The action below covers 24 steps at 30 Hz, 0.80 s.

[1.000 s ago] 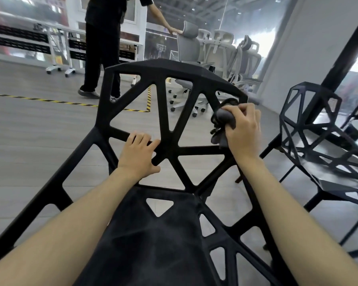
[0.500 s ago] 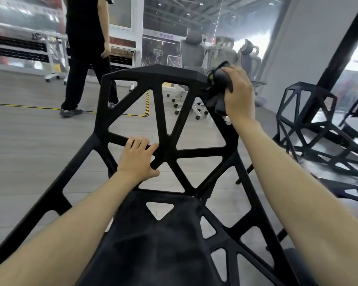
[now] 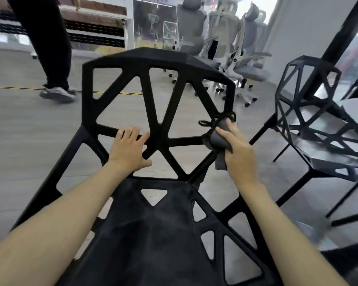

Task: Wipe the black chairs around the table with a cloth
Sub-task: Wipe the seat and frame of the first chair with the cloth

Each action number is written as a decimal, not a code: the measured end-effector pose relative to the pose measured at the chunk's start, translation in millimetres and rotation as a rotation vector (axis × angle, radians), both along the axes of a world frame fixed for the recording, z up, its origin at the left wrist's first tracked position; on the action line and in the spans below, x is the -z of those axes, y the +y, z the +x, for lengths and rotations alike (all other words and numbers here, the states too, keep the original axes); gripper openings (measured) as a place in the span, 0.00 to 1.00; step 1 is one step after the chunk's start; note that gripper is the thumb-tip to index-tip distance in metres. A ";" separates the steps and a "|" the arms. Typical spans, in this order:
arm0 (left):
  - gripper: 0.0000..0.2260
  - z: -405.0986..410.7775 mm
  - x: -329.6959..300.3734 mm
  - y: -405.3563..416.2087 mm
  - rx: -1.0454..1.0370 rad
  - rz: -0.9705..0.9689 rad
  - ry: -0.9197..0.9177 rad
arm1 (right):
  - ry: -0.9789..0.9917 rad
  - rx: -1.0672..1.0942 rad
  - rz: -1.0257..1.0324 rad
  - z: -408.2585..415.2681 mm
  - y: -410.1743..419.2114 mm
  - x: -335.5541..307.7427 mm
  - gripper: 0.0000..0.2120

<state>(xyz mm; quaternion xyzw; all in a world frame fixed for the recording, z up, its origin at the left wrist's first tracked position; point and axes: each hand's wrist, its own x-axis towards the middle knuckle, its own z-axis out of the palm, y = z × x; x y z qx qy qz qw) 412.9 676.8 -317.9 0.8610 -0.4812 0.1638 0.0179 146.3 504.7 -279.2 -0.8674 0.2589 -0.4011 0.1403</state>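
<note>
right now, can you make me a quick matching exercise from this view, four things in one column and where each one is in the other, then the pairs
Things:
1. left hand
2. right hand
3. grey cloth
4. second black chair

Places:
a. bunched against the backrest's right strut
b. standing off to the right
c. flat on a middle backrest bar
d. gripping the cloth

Pairs: 1-c, 2-d, 3-a, 4-b

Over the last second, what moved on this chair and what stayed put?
The right hand with the cloth went up the chair's right back edge to the top corner, then came back down to the right joint of the crossbar. Its grip on the cloth held. The left hand stayed braced on the crossbar. The bystander behind walked left. The second black chair did not move.
</note>
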 end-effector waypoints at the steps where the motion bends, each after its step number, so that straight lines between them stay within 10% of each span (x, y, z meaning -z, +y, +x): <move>1: 0.41 -0.9 -5.9 -0.3 -0.007 0.045 0.030 | 0.070 -0.011 0.015 -3.9 4.9 4.7 0.30; 8: 0.43 -29.8 -66.3 15.7 -0.048 0.369 0.217 | 0.446 -0.136 0.523 -34.6 75.6 -23.8 0.21; 24: 0.30 -83.8 -391.5 77.8 0.175 0.390 0.457 | 0.309 0.182 0.977 -139.8 204.0 -301.6 0.24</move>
